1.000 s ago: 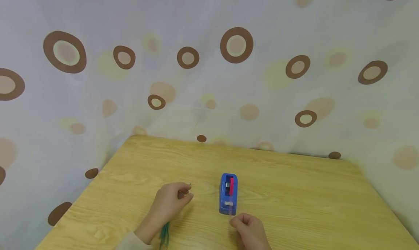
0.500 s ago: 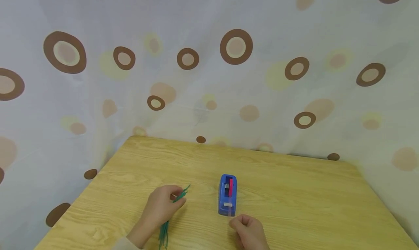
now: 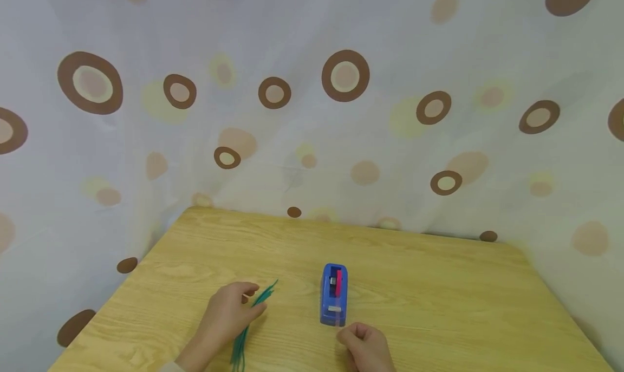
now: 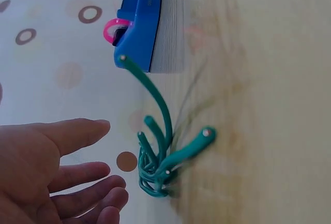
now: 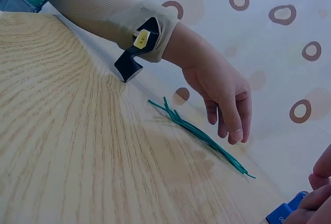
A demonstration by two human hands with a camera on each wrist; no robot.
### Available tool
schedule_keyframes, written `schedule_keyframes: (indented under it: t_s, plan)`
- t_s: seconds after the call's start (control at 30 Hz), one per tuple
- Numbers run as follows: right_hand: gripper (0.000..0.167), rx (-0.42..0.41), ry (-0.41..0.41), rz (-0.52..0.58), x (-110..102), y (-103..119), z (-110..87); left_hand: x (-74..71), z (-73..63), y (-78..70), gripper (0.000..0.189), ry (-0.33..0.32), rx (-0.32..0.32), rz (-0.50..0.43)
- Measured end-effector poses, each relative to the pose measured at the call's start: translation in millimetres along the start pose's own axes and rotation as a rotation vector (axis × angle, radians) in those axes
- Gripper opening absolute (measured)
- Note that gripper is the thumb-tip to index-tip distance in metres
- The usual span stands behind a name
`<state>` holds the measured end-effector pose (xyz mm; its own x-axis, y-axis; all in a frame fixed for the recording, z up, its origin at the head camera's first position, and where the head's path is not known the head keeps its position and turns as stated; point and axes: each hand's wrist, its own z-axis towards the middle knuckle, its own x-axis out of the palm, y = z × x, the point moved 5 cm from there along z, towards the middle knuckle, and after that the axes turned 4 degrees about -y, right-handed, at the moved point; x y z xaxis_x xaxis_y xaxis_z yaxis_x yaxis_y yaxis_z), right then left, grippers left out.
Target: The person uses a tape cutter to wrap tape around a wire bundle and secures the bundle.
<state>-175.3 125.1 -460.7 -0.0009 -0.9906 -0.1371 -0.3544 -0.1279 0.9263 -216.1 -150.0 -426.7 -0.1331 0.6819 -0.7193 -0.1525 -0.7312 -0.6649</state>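
Note:
A bundle of green plastic-coated wires point(image 3: 239, 346) lies lengthwise on the table. My left hand point(image 3: 218, 319) hovers just left of it, thumb and fingers spread with nothing between them; the left wrist view shows the gap between this hand and the wire ends point(image 4: 181, 154). To the right stands a blue tape dispenser point(image 3: 333, 302) with a pink-cored roll point(image 3: 338, 284). At its near end my right hand point(image 3: 369, 348) pinches the end of a clear tape strip point(image 3: 338, 319). In the right wrist view the right fingers point(image 5: 315, 203) cover most of the dispenser.
The wooden table point(image 3: 429, 301) extends to both sides and behind the dispenser. A pale curtain with brown rings point(image 3: 302, 128) hangs along its back and left edges. A black wrist camera point(image 5: 139, 53) is strapped over the left sleeve.
My left hand has drawn back leftward and its fingers have parted, uncovering more of the green wires. The right hand keeps its pinch by the dispenser. The head view has shifted slightly.

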Motion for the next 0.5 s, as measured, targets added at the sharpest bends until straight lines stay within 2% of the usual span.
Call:
schedule_keyframes:
  t_s: [0.5]
  plan:
    - [0.012, 0.005, 0.004, 0.022, -1, -1, -0.2, 3.6, 1.2, 22.7, 0.054, 0.057, -0.023, -0.021]
